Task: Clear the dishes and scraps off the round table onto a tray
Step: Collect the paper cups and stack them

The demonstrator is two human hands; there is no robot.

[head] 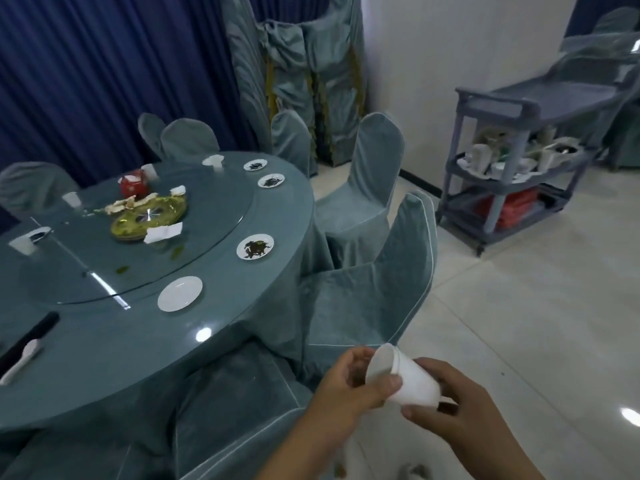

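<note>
On my left, the round table (138,341) carries an empty white plate (180,293) and, farther along its edge, a plate with dark scraps (255,246). Off the table, low in my view, my left hand (349,386) curls round the mouth end of a white cup (408,379) — tipped on its side — while my right hand (450,407) pinches its base. A grey cart (498,109) stands far right.

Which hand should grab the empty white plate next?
Likely left: the left hand is on the same side as the plate, while the right hand grips the cup and could hold it alone.
</note>
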